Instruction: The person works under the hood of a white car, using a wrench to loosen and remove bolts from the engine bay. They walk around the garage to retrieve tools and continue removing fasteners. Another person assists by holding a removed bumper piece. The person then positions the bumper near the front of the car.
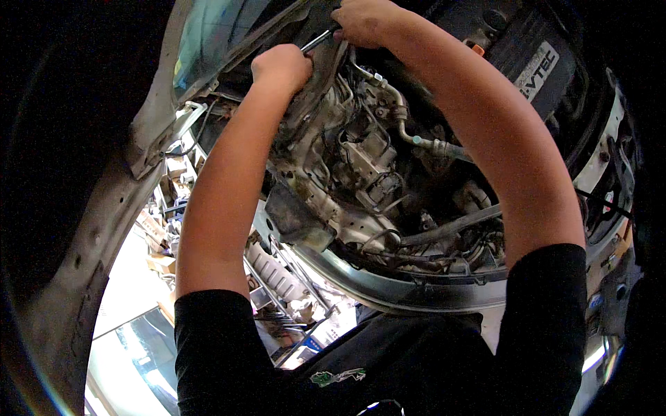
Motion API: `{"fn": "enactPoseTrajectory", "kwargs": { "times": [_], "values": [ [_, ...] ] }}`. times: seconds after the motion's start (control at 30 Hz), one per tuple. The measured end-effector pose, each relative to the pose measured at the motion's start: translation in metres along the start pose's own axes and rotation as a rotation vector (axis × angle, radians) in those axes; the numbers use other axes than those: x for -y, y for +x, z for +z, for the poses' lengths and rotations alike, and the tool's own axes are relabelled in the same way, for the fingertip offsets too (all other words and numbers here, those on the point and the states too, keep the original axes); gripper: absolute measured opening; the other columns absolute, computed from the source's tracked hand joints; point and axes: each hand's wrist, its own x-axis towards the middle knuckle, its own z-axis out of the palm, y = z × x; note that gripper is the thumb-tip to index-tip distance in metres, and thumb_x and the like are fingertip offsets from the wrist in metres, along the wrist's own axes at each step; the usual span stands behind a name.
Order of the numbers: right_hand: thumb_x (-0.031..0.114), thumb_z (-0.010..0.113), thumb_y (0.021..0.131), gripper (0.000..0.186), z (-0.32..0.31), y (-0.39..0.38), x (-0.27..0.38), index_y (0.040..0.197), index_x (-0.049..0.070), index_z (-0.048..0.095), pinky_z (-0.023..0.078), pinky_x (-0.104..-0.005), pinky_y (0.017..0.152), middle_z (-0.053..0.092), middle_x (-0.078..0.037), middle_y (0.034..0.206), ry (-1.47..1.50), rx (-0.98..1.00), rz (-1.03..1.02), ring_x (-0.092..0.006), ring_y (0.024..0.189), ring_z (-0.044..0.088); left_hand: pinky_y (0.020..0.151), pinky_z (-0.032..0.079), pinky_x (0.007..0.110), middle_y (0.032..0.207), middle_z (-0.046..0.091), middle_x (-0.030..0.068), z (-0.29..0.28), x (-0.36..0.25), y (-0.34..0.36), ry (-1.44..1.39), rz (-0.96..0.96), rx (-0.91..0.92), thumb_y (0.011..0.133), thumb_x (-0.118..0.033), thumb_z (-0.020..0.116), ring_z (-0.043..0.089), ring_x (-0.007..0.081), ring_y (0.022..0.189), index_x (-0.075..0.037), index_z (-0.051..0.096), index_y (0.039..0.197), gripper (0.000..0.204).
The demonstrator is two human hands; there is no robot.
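Slender, bright chrome metal tool shaft (317, 41), straight and rod-like, only a short length showing; located at the far top of the scene, spanning the gap between the two hands above the engine bay. Left hand (281, 67): clenched in a fist around the nearer, lower end of the shaft, knuckles facing the camera. Right hand (366, 22): fingers curled down over the farther, upper end, covering whatever head or socket it carries. Both bare forearms rise from black short sleeves (222, 333) at the near edge. Below the hands: a grimy, oil-stained grey metal engine and gearbox assembly (361, 163), cluttered with brackets and wiring. A silver ribbed metal pipe (406, 125) bends down to the right just beneath the right hand. Far right: a black plastic engine cover (527, 48) bearing a silver label. Near side: a curved grey body panel edge (388, 295). Left: a pale, dusty fender frame (149, 139), with workshop clutter on the bright floor (159, 256) beyond it.
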Motion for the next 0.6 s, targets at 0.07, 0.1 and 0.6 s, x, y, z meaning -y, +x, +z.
{"fn": "enactPoseTrajectory", "kwargs": {
  "times": [0.07, 0.1, 0.6],
  "values": [
    [0.040, 0.056, 0.092, 0.035, -0.007, -0.017, 0.000, 0.103, 0.009, 0.067, 0.049, -0.0501, 0.082, 0.066, -0.014, 0.105, 0.083, 0.047, -0.006, -0.0338, 0.103, 0.060, 0.077, 0.051, 0.050, 0.090, 0.068, 0.0204, 0.001, -0.005, 0.006, 0.001, 0.026, -0.026, 0.091, -0.040, 0.052, 0.065, 0.0410, 0.089, -0.002, 0.066, 0.080, 0.041],
    [0.040, 0.056, 0.092, 0.036, -0.008, -0.027, 0.003, 0.103, 0.008, 0.067, 0.049, -0.0503, 0.081, 0.066, -0.014, 0.105, 0.123, 0.072, -0.015, -0.0339, 0.103, 0.060, 0.075, 0.051, 0.050, 0.089, 0.068, 0.0196, 0.011, 0.000, 0.008, -0.042, 0.102, -0.098, 0.091, -0.040, 0.054, 0.064, 0.0404, 0.087, -0.003, 0.066, 0.081, 0.041],
    [0.044, 0.056, 0.091, 0.037, 0.029, -0.047, 0.029, 0.089, 0.009, 0.066, 0.055, -0.0436, 0.061, 0.066, -0.013, 0.072, 0.173, -0.241, 0.064, -0.0332, 0.071, 0.068, 0.058, 0.048, 0.047, 0.068, 0.061, 0.0126, 0.047, 0.020, 0.017, -0.149, 0.400, -0.626, 0.090, -0.035, 0.057, 0.061, 0.0360, 0.067, -0.008, 0.059, 0.066, 0.037]
  ]
}}
